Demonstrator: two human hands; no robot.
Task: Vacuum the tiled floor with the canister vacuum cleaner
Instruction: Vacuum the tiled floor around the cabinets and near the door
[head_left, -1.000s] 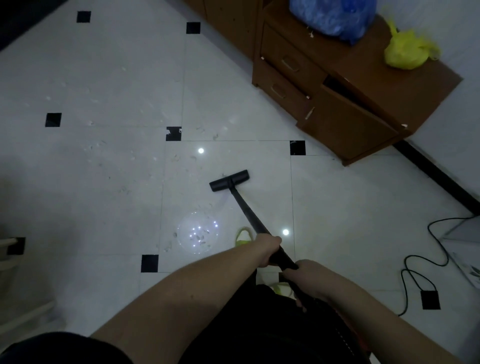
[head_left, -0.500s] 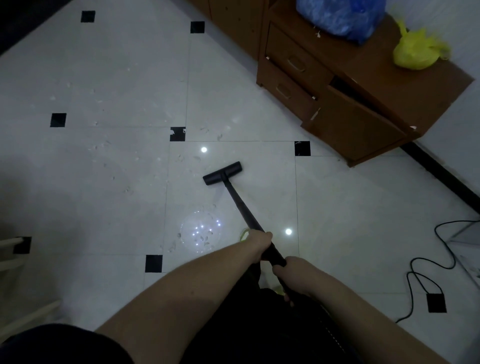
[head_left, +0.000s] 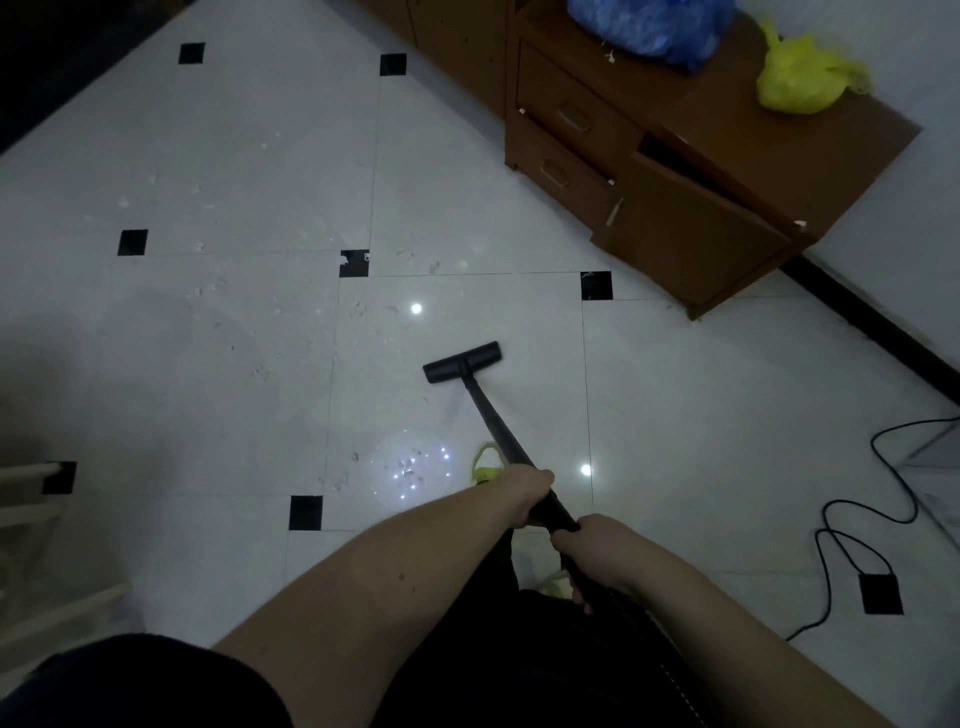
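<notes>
PROGRESS: partly done, judging by scraps strewn over tiled floor (head_left: 467, 197) left and far of floor head (head_left: 462, 361) | LOCATION: head flat on centre tile | AXIS: wand (head_left: 493, 421) running near-right to far-left, head crosswise, pointing far | HANDS: left hand (head_left: 527, 493) and right hand (head_left: 589, 543) both wrapped round wand

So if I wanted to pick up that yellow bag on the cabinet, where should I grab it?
Pinch the twisted tail at the top of the yellow bag, coming from above. The tail sticks up free of the bulgy body, and the cabinet top is open overhead.
</notes>
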